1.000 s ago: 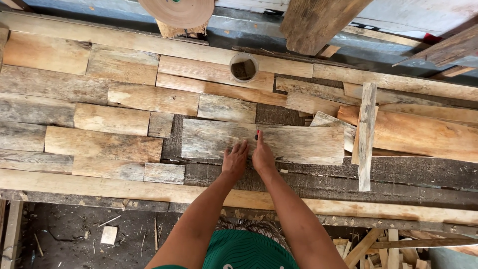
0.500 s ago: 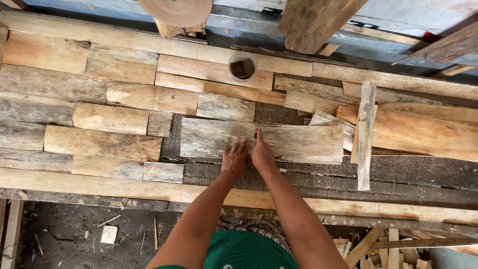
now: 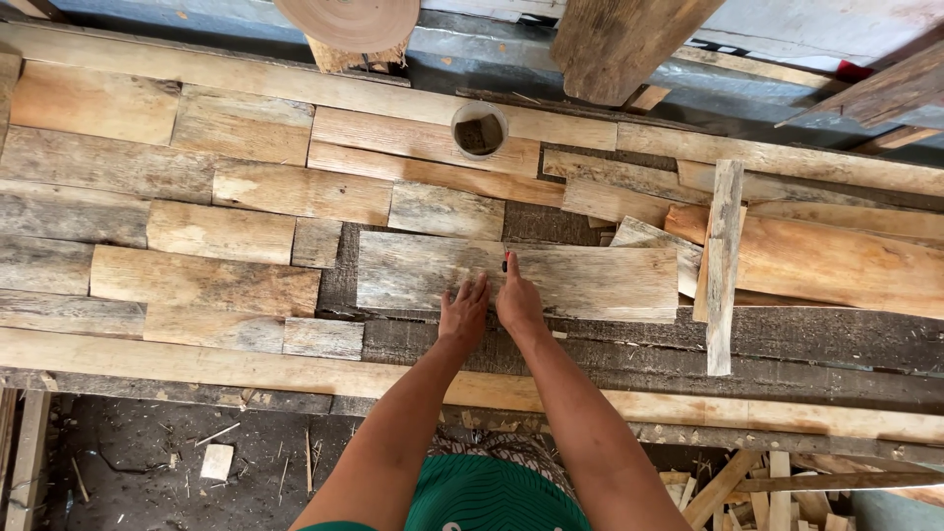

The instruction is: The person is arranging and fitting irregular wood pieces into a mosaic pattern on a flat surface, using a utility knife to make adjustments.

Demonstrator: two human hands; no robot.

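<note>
Currently, item one: the grey weathered plank (image 3: 516,278), which lies at mid-bench and serves as landmark. Your left hand (image 3: 462,315) rests flat on its near edge, fingers spread, gripping nothing. Your right hand (image 3: 518,300), just beside the left, pinches a small dark marker (image 3: 505,264) against the plank's face. Left of the plank: rows of fitted board pieces (image 3: 221,231), already laid edge to edge. Right of it: loose offcuts (image 3: 723,261), unplaced. Beyond it: a round cup (image 3: 480,130). Judged partly done; the right side remains.
</note>
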